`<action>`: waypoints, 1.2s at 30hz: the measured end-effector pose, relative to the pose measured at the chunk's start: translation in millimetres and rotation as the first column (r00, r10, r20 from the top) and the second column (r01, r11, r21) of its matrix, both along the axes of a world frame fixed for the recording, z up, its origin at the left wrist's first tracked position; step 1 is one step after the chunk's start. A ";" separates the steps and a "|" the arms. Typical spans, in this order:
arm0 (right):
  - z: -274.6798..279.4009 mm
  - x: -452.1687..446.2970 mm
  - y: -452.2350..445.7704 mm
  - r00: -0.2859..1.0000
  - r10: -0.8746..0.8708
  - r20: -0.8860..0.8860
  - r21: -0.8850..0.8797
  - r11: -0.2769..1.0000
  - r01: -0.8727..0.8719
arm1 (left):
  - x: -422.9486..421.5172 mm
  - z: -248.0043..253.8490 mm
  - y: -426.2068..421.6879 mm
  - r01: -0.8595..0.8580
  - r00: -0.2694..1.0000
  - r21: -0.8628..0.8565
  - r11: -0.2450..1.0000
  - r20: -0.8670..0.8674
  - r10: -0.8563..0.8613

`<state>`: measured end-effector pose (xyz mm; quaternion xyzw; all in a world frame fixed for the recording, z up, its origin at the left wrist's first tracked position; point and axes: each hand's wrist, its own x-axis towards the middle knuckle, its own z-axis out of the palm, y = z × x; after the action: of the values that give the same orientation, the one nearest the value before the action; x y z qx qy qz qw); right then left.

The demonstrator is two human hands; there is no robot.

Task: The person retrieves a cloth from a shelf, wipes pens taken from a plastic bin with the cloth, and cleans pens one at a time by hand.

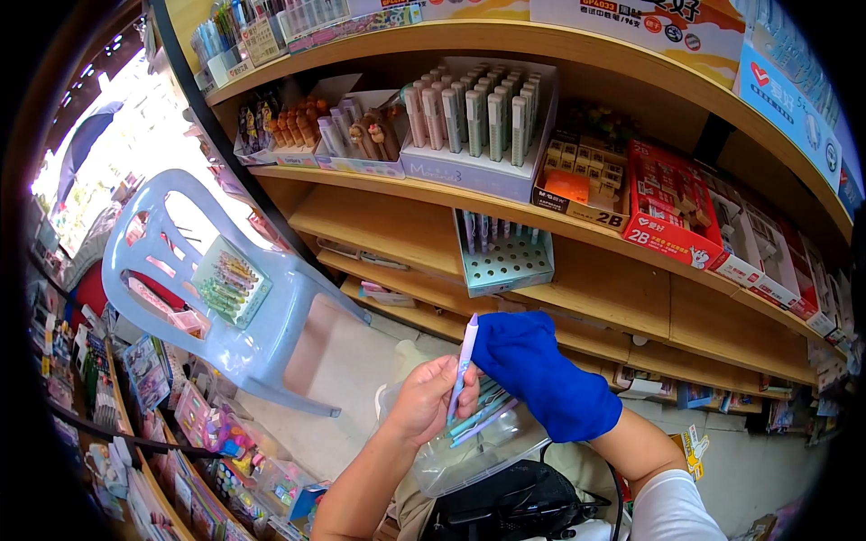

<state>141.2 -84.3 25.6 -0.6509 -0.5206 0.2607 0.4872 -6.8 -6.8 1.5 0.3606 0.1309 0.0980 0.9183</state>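
Observation:
My left hand (pixel 426 397) pinches a light purple pen (pixel 464 361), which stands nearly upright with its tip up. A blue cloth (pixel 550 374) covers my right hand, and its edge touches the upper part of the pen; the fingers under it are hidden. Below both hands, a clear plastic tray (pixel 451 473) rests at my lap, with several teal and purple pens (pixel 487 415) in it.
A pale blue plastic chair (pixel 280 279) at the left holds a box of pens (pixel 231 281). Ahead, wooden shelves (pixel 613 302) carry a pen holder with holes (pixel 508 266), a box of upright pens (pixel 469 171) and a red eraser box (pixel 667 236). A black bag (pixel 505 505) lies nearest me.

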 end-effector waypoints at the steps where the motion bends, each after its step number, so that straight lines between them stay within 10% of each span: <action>1: -2.4 0.8 0.5 0.992 -0.001 0.128 0.050 0.999 -0.006 | 0.8 0.5 -1.0 -0.033 0.999 0.015 0.999 -0.011 0.033; 11: -1.6 -2.2 -2.5 0.971 0.078 -0.227 0.013 0.997 -0.077 | 4.4 0.2 -7.8 -0.168 0.979 0.208 0.964 -0.079 0.187; 15: -11.7 1.2 -0.2 0.974 0.121 0.192 -0.033 0.993 -0.117 | 6.6 -2.6 -11.2 -0.204 0.960 0.395 0.896 -0.100 0.262; 21: -28.4 1.9 -1.0 0.948 0.056 0.314 0.067 0.994 -0.081 | 10.6 -2.4 -18.3 -0.363 0.915 0.479 0.800 0.022 0.402; 26: -20.0 2.8 -4.0 0.989 0.071 0.129 0.040 0.996 -0.077 | 5.6 -0.8 -10.6 -0.265 0.950 0.430 0.863 -0.035 0.309; 32: -7.8 4.1 -5.2 0.899 0.050 0.434 0.113 0.988 -0.110 | 1.6 -0.7 -4.4 -0.177 0.983 0.182 0.967 -0.023 0.184; 36: -9.6 5.4 -1.7 0.946 0.083 0.315 0.087 0.989 -0.116 | 1.0 2.0 -2.0 -0.124 0.992 0.063 0.990 -0.014 0.125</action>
<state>146.7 -85.9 16.0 -0.6302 -0.6357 0.1518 0.4191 -5.8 -8.8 3.6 0.3810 0.1582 0.1560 0.8975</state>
